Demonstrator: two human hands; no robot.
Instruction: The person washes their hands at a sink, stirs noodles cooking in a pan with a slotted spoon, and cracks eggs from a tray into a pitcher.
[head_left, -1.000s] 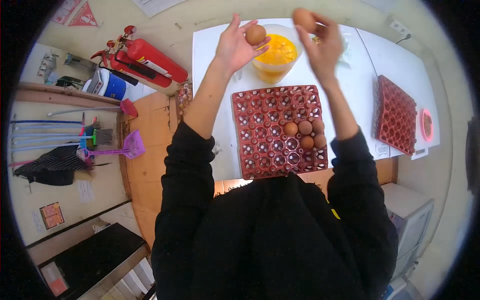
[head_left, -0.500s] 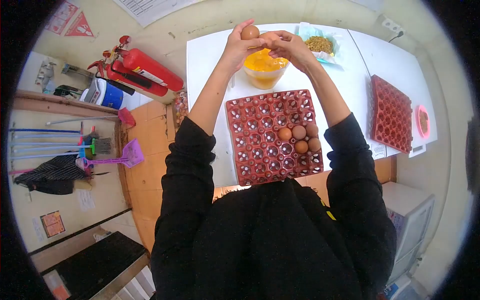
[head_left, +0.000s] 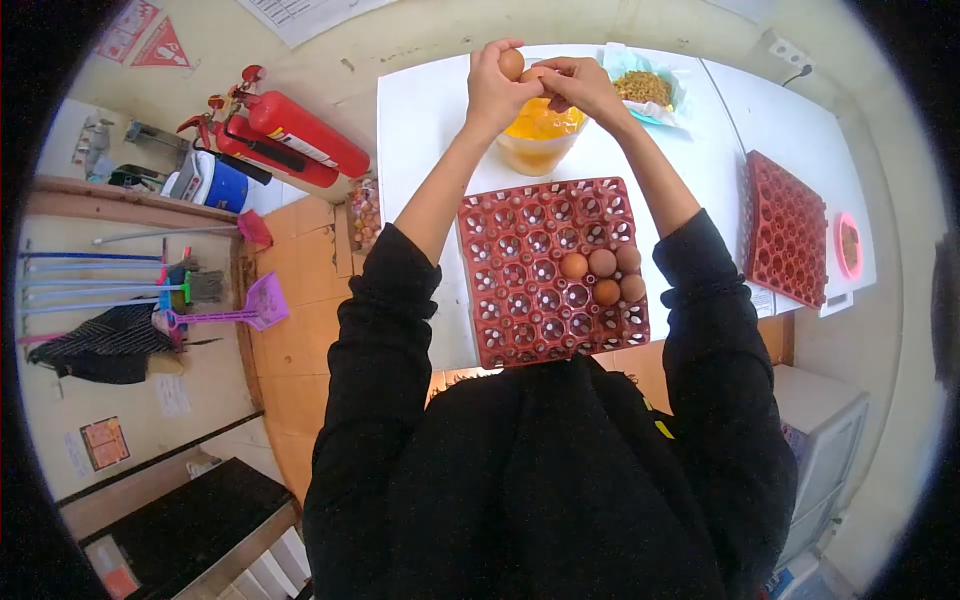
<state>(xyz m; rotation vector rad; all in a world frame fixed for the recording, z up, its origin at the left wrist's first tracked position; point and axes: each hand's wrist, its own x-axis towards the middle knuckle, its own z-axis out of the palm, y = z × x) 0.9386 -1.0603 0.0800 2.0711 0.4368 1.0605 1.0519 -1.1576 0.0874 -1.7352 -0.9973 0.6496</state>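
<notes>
Over the far part of the table, my left hand is closed around a brown egg. A second egg sits between both hands, partly hidden by fingers. My right hand pinches that second egg from the right side. Just below the hands stands a translucent bowl holding bright yellow yolks and egg liquid. Nearer to me lies a dark red egg tray, with several brown eggs in its right part and its other cups bare.
Another red egg tray lies on the white table at the right, beside a pink dish. Brown crumbly food rests in a lined container behind my right hand. Red fire extinguishers stand off the table's left side.
Both hands and the whole scene have shifted slightly right in view. My hands have drawn closer together around the second egg, which shows less now.
</notes>
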